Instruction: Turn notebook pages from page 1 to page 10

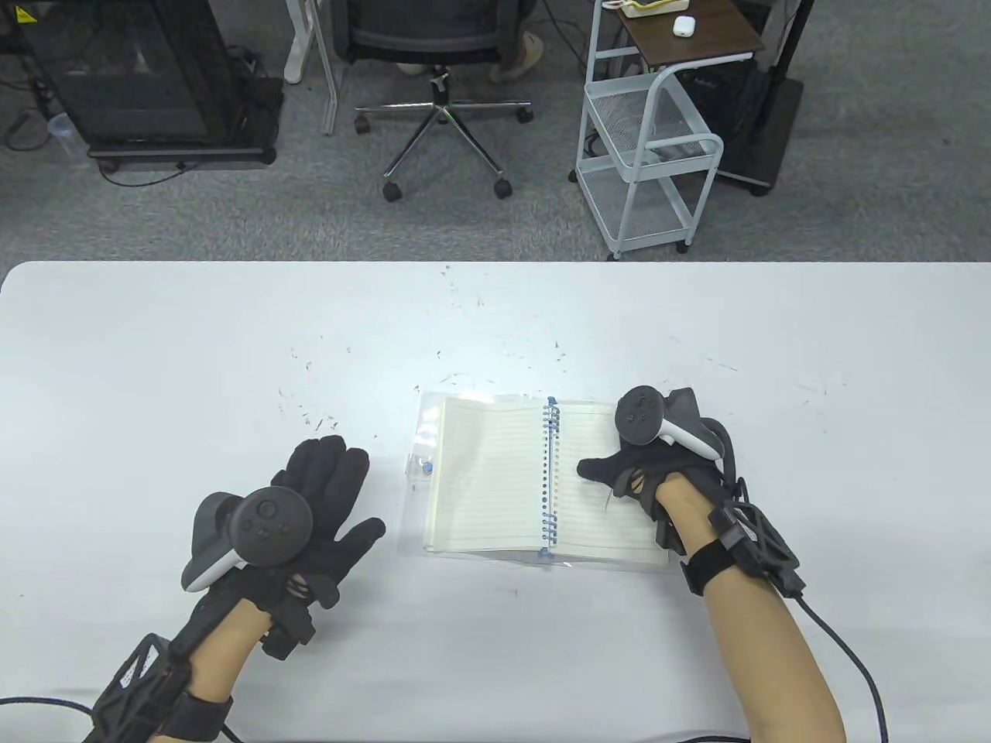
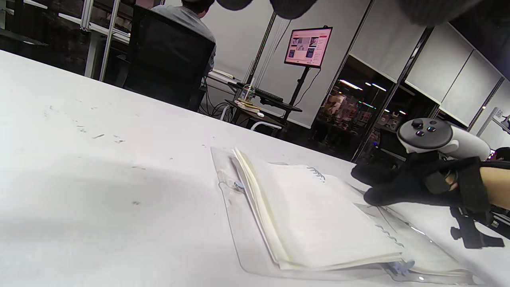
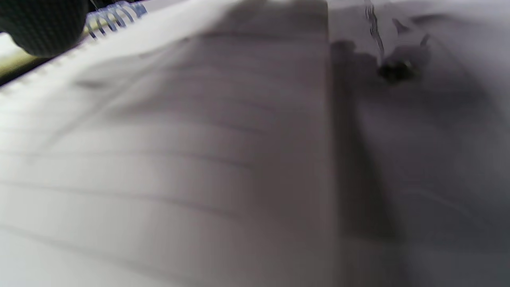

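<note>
A spiral notebook [image 1: 495,484] with lined pages and a clear plastic cover lies open on the white table [image 1: 155,371]. It also shows in the left wrist view [image 2: 318,215]. Its blue spiral [image 1: 550,480] runs down the middle. My right hand [image 1: 642,464] rests on the right-hand page, thumb pointing toward the spiral. The right wrist view shows the lined page [image 3: 179,159] close up and blurred, with the spiral [image 3: 115,18] at top left. My left hand [image 1: 325,495] lies flat on the table to the left of the notebook, fingers spread, holding nothing.
Small dark specks [image 1: 317,422] are scattered on the table behind the notebook. Beyond the far table edge stand an office chair [image 1: 441,93], a white wire cart [image 1: 658,131] and a black cabinet [image 1: 132,77].
</note>
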Tool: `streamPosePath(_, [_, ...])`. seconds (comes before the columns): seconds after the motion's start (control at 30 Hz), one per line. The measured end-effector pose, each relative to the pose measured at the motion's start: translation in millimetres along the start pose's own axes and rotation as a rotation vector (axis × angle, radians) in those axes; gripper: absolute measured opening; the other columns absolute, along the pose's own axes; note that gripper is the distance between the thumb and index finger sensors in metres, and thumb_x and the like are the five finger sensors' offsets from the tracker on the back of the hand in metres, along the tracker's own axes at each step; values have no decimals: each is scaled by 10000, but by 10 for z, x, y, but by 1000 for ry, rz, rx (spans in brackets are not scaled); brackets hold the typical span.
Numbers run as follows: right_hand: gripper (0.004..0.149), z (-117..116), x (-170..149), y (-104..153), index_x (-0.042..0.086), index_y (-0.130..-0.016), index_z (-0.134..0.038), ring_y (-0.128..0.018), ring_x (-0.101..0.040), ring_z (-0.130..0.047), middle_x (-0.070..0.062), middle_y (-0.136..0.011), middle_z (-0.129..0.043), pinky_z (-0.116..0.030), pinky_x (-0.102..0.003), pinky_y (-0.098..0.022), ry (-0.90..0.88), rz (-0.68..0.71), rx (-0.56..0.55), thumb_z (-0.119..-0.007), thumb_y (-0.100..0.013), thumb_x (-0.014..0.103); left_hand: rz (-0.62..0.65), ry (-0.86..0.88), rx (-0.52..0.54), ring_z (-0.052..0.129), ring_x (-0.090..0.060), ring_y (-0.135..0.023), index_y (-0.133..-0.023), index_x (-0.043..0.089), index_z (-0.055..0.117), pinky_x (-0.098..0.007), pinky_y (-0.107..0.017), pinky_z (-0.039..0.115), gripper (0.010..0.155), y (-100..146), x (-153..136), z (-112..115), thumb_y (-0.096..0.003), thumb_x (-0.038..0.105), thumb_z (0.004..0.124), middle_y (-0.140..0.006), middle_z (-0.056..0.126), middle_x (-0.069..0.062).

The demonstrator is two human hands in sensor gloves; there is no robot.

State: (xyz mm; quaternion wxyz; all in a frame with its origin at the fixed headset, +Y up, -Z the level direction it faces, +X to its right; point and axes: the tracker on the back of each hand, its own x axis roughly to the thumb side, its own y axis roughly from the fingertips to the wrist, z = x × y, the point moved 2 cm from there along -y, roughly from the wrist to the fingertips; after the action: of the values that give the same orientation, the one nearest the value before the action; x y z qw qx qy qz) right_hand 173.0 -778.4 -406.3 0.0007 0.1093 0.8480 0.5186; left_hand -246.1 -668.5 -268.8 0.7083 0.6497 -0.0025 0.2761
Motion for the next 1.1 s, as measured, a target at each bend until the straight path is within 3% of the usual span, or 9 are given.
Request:
streamPosePath(0.1, [1101,-103,-33,-64,71,-968,-75,-953,-546,-87,-289,-1041,-70,-220,-770,-610,15,-6,58,-674,-432,823,-1,1,-2,261,-481,-1144,-1138,234,404,-706,-741,389,852,0,1,-2,-452,682,641,-1193,287,-115])
streamPosePath(0.27, [1081,-123,-18,-56,53,-961,-86,-945,-528,-85,-276,-1032,-75,-215,-764,-601,-20,25,31,-681,-438,789,6,0,1,262,-479,-1144,-1138,233,406,-706,-741,389,852,-2,7,-7,-453,683,640,-1193,288,-117])
streamPosePath(0.53, [949,-62,105,57,60,-982,-224,-964,-506,-229,-245,-1061,-282,-273,-754,-601,-120,78,-67,-826,-456,570,10,0,7,261,-480,-1144,-1138,234,405,-707,-740,390,852,2,13,-10,-453,682,641,-1193,287,-116])
streamPosePath(0.7, [760,1,219,157,75,-979,-358,-965,-477,-387,-215,-1045,-474,-375,-729,-610,-124,118,-141,-803,-481,438,16,-1,11,260,-480,-1144,-1138,235,405,-707,-740,389,852,5,23,-15,-453,683,639,-1193,286,-115])
streamPosePath(0.83, [677,48,267,251,77,-970,-428,-943,-509,-479,-224,-1019,-574,-447,-726,-604,-275,136,-172,-790,-487,384,21,0,20,260,-480,-1144,-1138,234,406,-706,-741,389,851,11,27,-24,-454,683,640,-1193,285,-116])
streamPosePath(1.0, [635,96,295,352,80,-969,-439,-903,-550,-571,-235,-1013,-580,-593,-695,-580,-456,155,-181,-775,-494,334,24,-1,22,258,-480,-1145,-1138,234,404,-706,-741,389,852,15,33,-25,-453,684,638,-1193,285,-114])
streamPosePath(1.1, [684,120,258,408,86,-980,-401,-871,-604,-588,-243,-1030,-519,-648,-685,-556,-589,133,-211,-778,-498,391,26,0,26,258,-480,-1144,-1139,233,403,-706,-741,389,849,19,36,-30,-458,682,638,-1194,284,-115])
